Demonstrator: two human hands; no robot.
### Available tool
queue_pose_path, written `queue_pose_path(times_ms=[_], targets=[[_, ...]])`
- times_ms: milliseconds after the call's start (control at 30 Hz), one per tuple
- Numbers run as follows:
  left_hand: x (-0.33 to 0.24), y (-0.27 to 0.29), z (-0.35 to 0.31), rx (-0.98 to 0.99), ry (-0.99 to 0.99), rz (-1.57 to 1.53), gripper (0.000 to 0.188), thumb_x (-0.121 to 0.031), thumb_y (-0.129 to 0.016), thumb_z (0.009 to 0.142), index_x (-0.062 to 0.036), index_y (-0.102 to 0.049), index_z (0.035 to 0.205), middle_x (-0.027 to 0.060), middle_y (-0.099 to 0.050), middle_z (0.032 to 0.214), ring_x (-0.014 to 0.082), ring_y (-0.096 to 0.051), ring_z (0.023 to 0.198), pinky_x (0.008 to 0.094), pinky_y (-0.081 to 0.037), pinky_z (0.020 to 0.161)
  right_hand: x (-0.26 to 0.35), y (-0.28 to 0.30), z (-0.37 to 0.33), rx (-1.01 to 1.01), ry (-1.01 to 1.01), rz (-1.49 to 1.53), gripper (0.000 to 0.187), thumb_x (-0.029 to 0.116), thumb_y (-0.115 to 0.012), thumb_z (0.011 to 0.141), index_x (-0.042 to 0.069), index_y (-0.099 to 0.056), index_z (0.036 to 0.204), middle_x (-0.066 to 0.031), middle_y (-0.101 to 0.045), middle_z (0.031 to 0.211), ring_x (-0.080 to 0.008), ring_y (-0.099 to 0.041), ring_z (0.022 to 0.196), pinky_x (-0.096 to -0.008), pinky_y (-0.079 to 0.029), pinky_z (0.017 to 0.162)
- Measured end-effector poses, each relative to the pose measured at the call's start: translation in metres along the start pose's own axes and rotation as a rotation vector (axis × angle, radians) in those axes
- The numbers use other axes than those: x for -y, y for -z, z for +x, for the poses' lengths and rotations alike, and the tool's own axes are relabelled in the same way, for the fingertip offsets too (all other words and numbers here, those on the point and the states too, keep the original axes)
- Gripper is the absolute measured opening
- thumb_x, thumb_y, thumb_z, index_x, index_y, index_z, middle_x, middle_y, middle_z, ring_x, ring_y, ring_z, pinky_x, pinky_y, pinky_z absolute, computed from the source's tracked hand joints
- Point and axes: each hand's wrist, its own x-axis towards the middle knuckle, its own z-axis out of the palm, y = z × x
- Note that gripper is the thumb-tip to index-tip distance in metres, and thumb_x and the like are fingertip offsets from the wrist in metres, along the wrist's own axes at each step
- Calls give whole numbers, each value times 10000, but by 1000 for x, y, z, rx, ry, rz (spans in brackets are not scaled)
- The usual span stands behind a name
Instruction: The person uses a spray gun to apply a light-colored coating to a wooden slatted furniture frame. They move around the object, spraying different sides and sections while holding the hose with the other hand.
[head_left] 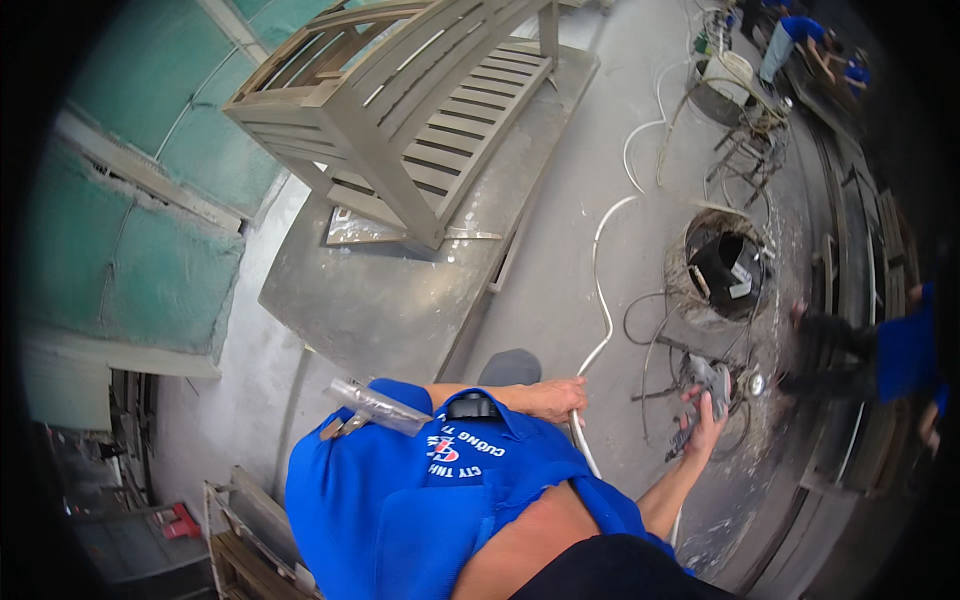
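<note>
A long white hose (600, 270) runs down the floor from the far side. My left hand (560, 399) is closed around it just in front of my body, and the hose passes on below that hand. Out to the right, my right hand (708, 428) grips a grey handheld sander (710, 382), holding it over the floor. Part of the sander's body is covered by my fingers. A slatted wooden bench (400, 150) stands on a low, wide platform (400, 310) ahead and to the left, apart from both hands.
A dusty round bin (690, 270) with dark contents stands ahead on the right, with thin hoses by it. Farther off are a white bucket (728, 75) and people in blue shirts (800, 32). Another person (905, 350) is at the right edge. Green sheeting (150, 250) lines the left.
</note>
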Motion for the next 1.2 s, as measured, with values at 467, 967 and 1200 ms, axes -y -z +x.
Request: queue_pose_path(times_ms=[467,967,1200], targets=[[55,-8,49,409,-118,151,386,-381,-690,929,-8,-667,834,184,-665,928,405,-580,1004,504,-439,1015,-43,-27,-42,-239,23,-94,564,350,-520,1068,196,-370,1590,-69,-627,933,-149,-632,756,-244,-411,414],[50,-66,133,442,-198,116,381,-363,-698,936,-20,-634,781,161,-639,825,383,-581,995,483,-462,959,-53,54,-92,-456,-3,-214,818,582,-626,969,140,-359,1604,-65,-616,902,-104,-548,667,-237,-401,484],[48,-138,177,547,-190,-38,338,-324,-744,895,-12,-662,795,158,-654,854,347,-574,1007,494,-508,840,-55,111,-99,-490,77,-221,979,691,-638,907,74,-329,1602,-80,-614,926,-119,-599,724,-226,-382,446]])
